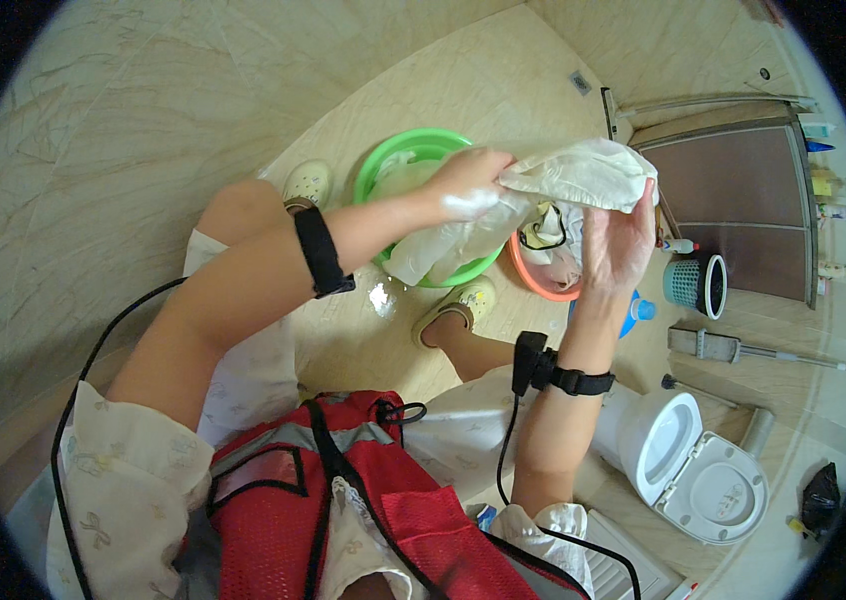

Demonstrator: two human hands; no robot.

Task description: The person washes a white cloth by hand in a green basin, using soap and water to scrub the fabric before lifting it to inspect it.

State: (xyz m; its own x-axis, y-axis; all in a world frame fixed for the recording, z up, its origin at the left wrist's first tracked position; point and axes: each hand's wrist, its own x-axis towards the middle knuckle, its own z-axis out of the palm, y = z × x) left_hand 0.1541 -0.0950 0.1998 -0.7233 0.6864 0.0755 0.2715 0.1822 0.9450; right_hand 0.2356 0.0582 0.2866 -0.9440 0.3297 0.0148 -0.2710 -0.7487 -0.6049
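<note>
A wet white garment (pixel 580 176) is stretched between both hands and hangs down over the green plastic basin (pixel 417 139). My left hand (pixel 471 180), its wrist covered with white suds, grips the gathered cloth above the basin. At the garment's far end, my right hand (pixel 621 240) holds the edge with the thumb up and the palm showing; some fingers are hidden behind the cloth. Below it stands an orange basin (pixel 543 291) with light-coloured clothes and a pale piece with black trim (pixel 546 229).
A blue bottle (pixel 640 309) stands beside the orange basin. Further right are a teal basket (pixel 682 281), a flat mop (pixel 704 345) and a toilet (pixel 667 442) with its lid raised. Water lies on the tiles (pixel 381 300) between my feet. Black cables run from both wrist straps.
</note>
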